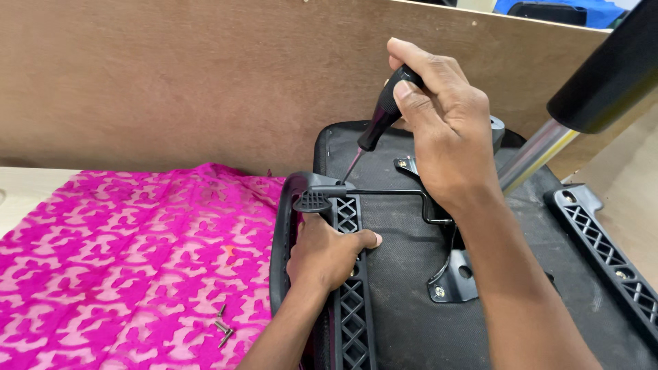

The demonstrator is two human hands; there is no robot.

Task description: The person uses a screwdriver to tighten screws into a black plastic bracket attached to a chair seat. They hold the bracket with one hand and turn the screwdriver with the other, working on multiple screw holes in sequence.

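An upturned office chair seat [397,301] lies with its black underside facing up. My right hand [439,116] grips the dark handle of a screwdriver [377,123], whose tip points down at the top of the left armrest bracket [349,301]. My left hand [325,257] wraps around that black lattice bracket and holds it against the seat. A black lever with a ribbed paddle [312,201] runs across just above my left hand.
A pink patterned cloth [130,253] covers the surface on the left, with a few loose screws [223,332] on it. A brown board [205,75] stands behind. The chrome gas cylinder [534,154] sticks up at right, beside a second lattice bracket [610,260].
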